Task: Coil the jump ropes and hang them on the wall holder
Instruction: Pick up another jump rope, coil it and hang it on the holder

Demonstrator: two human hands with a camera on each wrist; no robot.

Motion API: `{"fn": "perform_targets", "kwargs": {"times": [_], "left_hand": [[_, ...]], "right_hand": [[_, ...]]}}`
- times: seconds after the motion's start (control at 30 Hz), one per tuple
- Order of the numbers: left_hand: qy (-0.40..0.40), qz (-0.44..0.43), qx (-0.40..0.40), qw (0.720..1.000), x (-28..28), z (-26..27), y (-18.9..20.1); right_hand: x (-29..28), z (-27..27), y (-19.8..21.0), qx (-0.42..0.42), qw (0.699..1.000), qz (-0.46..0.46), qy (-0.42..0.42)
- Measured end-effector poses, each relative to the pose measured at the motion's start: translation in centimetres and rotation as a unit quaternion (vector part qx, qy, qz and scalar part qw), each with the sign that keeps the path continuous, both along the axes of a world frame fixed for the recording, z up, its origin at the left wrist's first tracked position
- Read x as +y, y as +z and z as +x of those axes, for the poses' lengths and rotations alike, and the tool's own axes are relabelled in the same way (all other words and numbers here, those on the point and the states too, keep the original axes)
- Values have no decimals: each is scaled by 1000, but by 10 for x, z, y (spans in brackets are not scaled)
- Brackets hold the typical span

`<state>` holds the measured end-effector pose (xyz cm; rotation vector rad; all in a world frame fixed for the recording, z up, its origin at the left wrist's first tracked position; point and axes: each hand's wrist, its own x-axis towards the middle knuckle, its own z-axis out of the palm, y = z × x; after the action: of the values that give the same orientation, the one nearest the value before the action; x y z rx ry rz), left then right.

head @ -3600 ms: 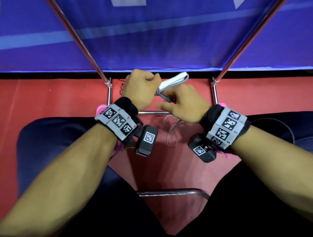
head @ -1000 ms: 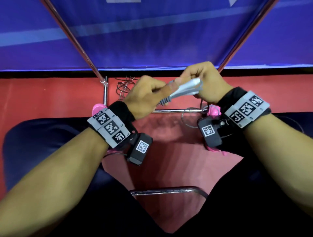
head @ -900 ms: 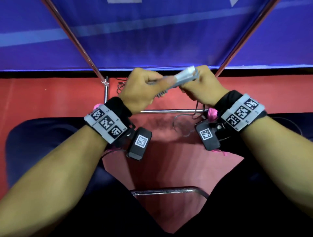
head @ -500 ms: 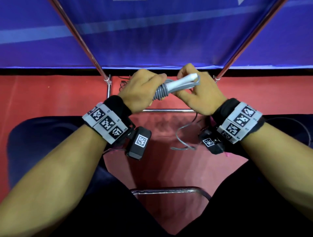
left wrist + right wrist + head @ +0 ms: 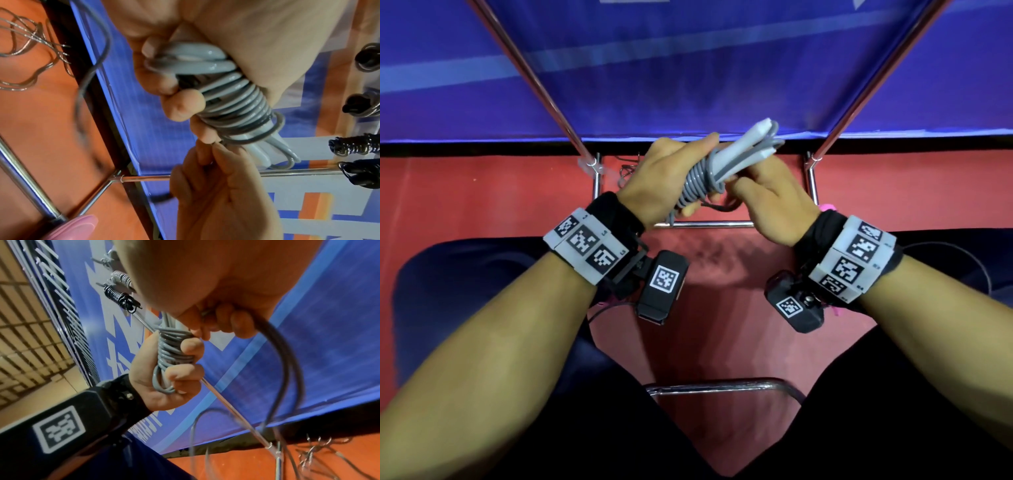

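While my left hand point(image 5: 664, 181) clamps the wound jump rope point(image 5: 726, 164) in mid-air, handles slanting up to the right, my right hand point(image 5: 774, 202) pinches its loose tail point(image 5: 287, 369) just beneath, poised to wrap.

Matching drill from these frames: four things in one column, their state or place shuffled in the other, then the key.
Things
1. left hand
2. right hand
3. black ropes
4. loose rope

States or places
a. tangled on the red floor
b. pinches the free cord
c. coiled and hung up
d. grips the grey coil round the handles

Pairs: 1-d, 2-b, 3-c, 4-a
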<state>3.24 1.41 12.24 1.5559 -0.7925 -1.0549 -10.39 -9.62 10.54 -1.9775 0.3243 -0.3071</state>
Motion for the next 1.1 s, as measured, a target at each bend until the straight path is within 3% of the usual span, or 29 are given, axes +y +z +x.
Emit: {"fn": "perform_targets", "kwargs": {"times": [0.07,0.17,0.37,0.47,0.53,0.63,0.77,0.87,0.97,1.03,1.1], "left_hand": [[24,14,-11,1000,1,4,-1],[29,8,-19,999,2,1,-6],[146,47,-73,985,-1,7,-6],[139,47,-162,976,-1,7,-9],[113,83,-268,953,0,5,-15],[39,177,-414,892,3,1,-18],[-48,301,-486,819,-1,-5,-22],[-133,315,-509,790,0,-8,-28],[-197,245,-486,815,3,-11,-24],[-189,185,-444,856,7,-12,-17],[-153,112,-385,903,11,-13,-11]], "right_hand": [[-4,1,0,-1,994,-112,13],[-8,2,-6,45,981,-183,35],[-1,1,-14,136,975,-172,34],[6,3,-10,167,970,-170,52],[9,2,-9,173,962,-200,72],[8,2,-5,187,944,-254,99],[8,3,-4,221,915,-314,126],[-7,3,7,213,918,-310,121],[-28,-4,22,194,957,-195,88],[-39,-8,21,154,986,-48,52],[-42,-11,18,122,987,94,38]]}}
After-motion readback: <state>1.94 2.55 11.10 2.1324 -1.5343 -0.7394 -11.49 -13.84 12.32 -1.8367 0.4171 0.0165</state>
